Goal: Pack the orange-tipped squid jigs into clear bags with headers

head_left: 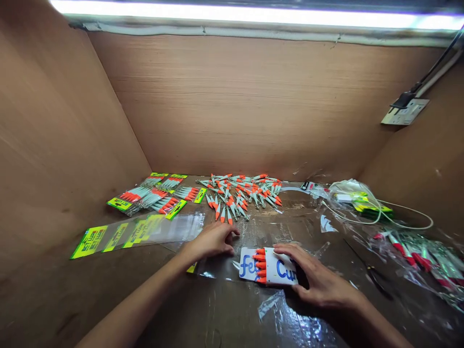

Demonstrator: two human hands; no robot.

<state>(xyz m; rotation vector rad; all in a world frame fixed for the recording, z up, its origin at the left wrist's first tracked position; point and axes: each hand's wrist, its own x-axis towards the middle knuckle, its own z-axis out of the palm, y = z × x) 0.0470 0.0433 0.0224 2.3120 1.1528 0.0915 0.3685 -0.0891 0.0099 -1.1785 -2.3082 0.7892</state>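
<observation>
My right hand (317,278) grips a white card (281,267) with blue handwriting, thumb at its lower edge and fingers along its top. Orange tips of several fishing lures (260,265) stick out from the card's left side, over a second lettered white card (247,258). To the left, my left hand (216,240) is held palm down with thumb and fingers apart, nothing visible between them. Beneath it lies a clear plastic bag (213,270), its yellow label mostly hidden by my wrist. Just beyond my left fingers is a loose pile of orange-and-white lures (239,191).
Filled lure packets (145,195) lie at the back left, with flat labelled bags (119,237) in front. On the right are a plastic bundle with white cord (357,195), dark pliers (377,280) and red-and-white lures (420,256). Wooden walls enclose the table.
</observation>
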